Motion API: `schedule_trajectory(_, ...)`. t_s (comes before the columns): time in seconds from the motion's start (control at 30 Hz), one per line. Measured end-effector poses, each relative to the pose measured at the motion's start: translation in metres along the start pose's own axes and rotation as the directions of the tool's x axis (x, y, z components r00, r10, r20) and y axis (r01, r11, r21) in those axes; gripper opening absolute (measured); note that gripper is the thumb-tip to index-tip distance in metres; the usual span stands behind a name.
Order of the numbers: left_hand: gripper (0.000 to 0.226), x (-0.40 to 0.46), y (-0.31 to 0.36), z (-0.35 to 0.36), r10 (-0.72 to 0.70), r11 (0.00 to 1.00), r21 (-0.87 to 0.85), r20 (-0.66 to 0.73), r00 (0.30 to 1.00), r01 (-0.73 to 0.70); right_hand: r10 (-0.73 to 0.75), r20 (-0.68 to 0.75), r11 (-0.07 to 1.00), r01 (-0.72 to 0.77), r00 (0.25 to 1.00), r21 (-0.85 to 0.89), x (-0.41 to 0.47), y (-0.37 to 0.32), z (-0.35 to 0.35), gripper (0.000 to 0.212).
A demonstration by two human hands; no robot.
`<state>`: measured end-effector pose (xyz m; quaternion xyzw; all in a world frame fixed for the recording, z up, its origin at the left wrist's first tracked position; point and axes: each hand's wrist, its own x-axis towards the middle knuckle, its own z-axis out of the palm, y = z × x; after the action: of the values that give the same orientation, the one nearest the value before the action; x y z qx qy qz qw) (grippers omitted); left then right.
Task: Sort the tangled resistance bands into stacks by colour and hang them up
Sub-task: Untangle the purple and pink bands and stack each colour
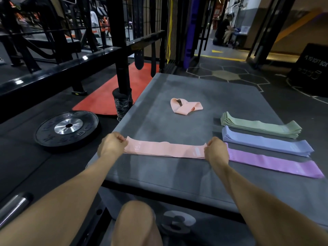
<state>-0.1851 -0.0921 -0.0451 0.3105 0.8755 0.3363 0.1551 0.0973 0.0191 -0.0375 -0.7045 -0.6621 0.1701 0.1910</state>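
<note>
A: What do you see on the left side?

B: A black weight plate (67, 127) lies on the floor, beside the grey mat (159, 174); it has no part in the task.

A: And the hands?

B: The left hand (111, 145) pinches the left end of the pink stack (165, 150); the right hand (216, 150) pinches the right end; both have fingers curled on the bands, and the stack lies flat on the mat between them.

A: Is pink finished?

B: I think not yet; one loose pink band (185, 106) lies folded over itself further back on the mat, well apart from the stack.

A: What is to the right?

B: Three stacks lie side by side; the green stack (260, 127) at the back, then the blue stack (266, 145), then the purple stack (275, 163) nearest, its left end just beside the right hand.

A: So how far is the work?

B: In my judgement the sorting is almost done; the last pink band must join its stack, and the hanging is not yet begun.
</note>
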Motion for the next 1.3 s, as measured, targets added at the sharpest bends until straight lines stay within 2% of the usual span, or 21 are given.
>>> schedule_trajectory(0.1, 0.008, -0.001, 0.0, 0.001, 0.034, 0.999, -0.034, -0.005, 0.999, -0.034, -0.076, -0.028, 0.996, 0.075, 0.997, -0.047, -0.002, -0.007, 0.0, 0.034)
schedule_trajectory(0.2, 0.01, -0.001, -0.001, 0.003, 0.077, 0.993, -0.084, -0.013, 0.997, -0.078, -0.282, 0.021, 0.958, 0.283, 0.959, -0.055, -0.005, -0.024, 0.005, 0.037)
schedule_trajectory(0.33, 0.017, 0.001, -0.005, 0.005, 0.114, 0.983, -0.146, -0.009, 0.993, -0.114, -0.545, 0.251, 0.834, 0.547, 0.8, 0.065, -0.021, -0.058, 0.019, 0.042)
schedule_trajectory(0.43, 0.008, 0.002, -0.008, 0.005, 0.133, 0.976, -0.176, 0.003, 0.991, -0.13, -0.59, 0.42, 0.777, 0.627, 0.69, 0.06, -0.034, -0.081, 0.035, 0.065)
schedule_trajectory(0.53, 0.004, 0.004, -0.013, 0.004, 0.135, 0.973, -0.193, 0.017, 0.991, -0.129, -0.591, 0.504, 0.743, 0.668, 0.63, 0.036, -0.037, -0.093, 0.05, 0.081)
schedule_trajectory(0.6, 0.008, 0.005, -0.015, 0.003, 0.132, 0.975, -0.185, 0.02, 0.991, -0.126, -0.592, 0.517, 0.739, 0.673, 0.619, 0.041, -0.033, -0.096, 0.058, 0.082)
schedule_trajectory(0.8, 0.025, 0.007, -0.02, 0.002, 0.151, 0.976, -0.169, 0.062, 0.987, -0.139, -0.626, 0.507, 0.716, 0.694, 0.592, 0.074, -0.023, -0.097, 0.066, 0.06)
schedule_trajectory(1.03, 0.042, 0.009, -0.026, 0.003, 0.234, 0.944, -0.274, 0.161, 0.959, -0.185, -0.647, 0.498, 0.701, 0.707, 0.577, 0.09, -0.022, -0.096, 0.065, 0.061)
schedule_trajectory(1.17, 0.034, 0.007, -0.02, 0.001, 0.287, 0.952, -0.134, 0.066, 0.956, -0.276, -0.633, 0.506, 0.714, 0.694, 0.586, 0.089, -0.021, -0.095, 0.062, 0.064)
schedule_trajectory(1.3, 0.032, 0.0, 0.002, 0.001, 0.448, 0.893, 0.021, 0.039, 0.893, -0.449, -0.618, 0.478, 0.728, 0.684, 0.623, 0.05, -0.009, -0.084, 0.043, 0.068)
